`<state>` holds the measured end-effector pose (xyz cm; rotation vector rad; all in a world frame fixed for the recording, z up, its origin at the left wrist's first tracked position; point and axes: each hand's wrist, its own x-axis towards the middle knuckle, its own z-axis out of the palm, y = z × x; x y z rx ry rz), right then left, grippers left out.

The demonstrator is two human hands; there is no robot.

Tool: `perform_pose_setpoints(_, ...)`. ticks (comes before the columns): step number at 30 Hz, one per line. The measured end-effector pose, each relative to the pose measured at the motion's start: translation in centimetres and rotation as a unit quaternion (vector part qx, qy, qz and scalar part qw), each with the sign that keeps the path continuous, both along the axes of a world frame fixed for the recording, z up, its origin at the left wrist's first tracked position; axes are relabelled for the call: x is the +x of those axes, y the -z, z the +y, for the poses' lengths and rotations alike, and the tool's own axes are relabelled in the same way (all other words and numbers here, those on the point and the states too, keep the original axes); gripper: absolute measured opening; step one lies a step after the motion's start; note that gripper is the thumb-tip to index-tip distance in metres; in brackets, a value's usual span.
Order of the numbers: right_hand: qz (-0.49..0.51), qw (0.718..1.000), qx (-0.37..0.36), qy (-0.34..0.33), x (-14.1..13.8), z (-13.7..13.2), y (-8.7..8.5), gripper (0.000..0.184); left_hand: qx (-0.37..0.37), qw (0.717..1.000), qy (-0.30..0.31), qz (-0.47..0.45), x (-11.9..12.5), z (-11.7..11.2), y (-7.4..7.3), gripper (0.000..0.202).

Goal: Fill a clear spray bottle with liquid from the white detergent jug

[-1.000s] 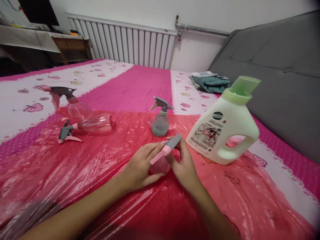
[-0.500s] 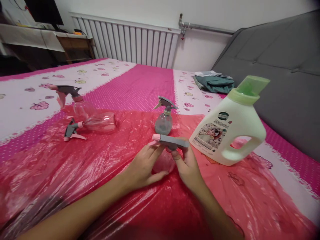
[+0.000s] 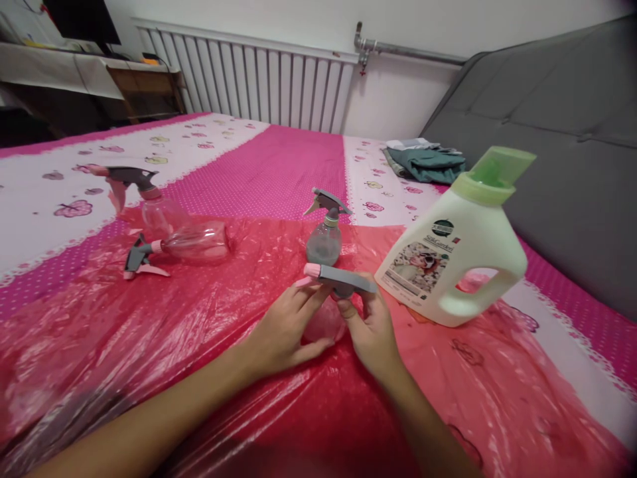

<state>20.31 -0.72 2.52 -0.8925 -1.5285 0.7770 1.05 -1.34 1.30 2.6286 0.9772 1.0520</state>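
Two-handed hold on a pink spray bottle (image 3: 323,325), seen from above over a red plastic sheet (image 3: 233,292). The bottle is directly in front of the person, between the palms, its body partly covered by the fingers. The left hand (image 3: 283,325) curves round the body from the left, thumb laid along the near side; the right hand (image 3: 373,328) closes thumb and fingers just under the rear of the grey spray head (image 3: 348,279). Note the axes: the body appears roughly upright, whereas the long axis of the head runs crosswise, from the pink nozzle (image 3: 312,270) at the left to the grey end at the right. The right hand is thus nearer to the rear of the head, the left to the nozzle and the trigger (image 3: 304,282). Whether the base touches the sheet cannot be told. Just beyond the hands stands a grey spray bottle (image 3: 323,247); to the right, near the right hand, a white detergent jug (image 3: 432,292) with a green cap (image 3: 502,169). Well apart, at the left: a standing bottle (image 3: 160,211) and, before it, a lying bottle (image 3: 199,244), head toward the left
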Motion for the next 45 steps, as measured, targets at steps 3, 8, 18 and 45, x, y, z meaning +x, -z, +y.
perform_pose_setpoints(3,-0.026,1.0,-0.007,0.002,0.1,-0.2,-0.4,0.032,-0.007,1.0,0.003,-0.005,0.0,0.0,-0.1,0.093)
perform_pose_setpoints(8,-0.039,0.999,-0.012,-0.002,0.6,0.1,-0.8,0.036,-0.019,0.999,0.016,-0.024,0.0,-0.1,-0.4,0.081)
perform_pose_setpoints(18,-0.026,0.999,-0.024,-0.013,0.6,0.4,-0.5,0.043,-0.006,1.0,0.006,-0.008,0.1,-0.2,0.0,0.098)
perform_pose_setpoints(45,-0.01,0.999,-0.038,-0.029,0.5,-0.1,0.0,0.03,-0.048,0.999,0.006,-0.021,0.2,-0.3,-1.0,0.085)
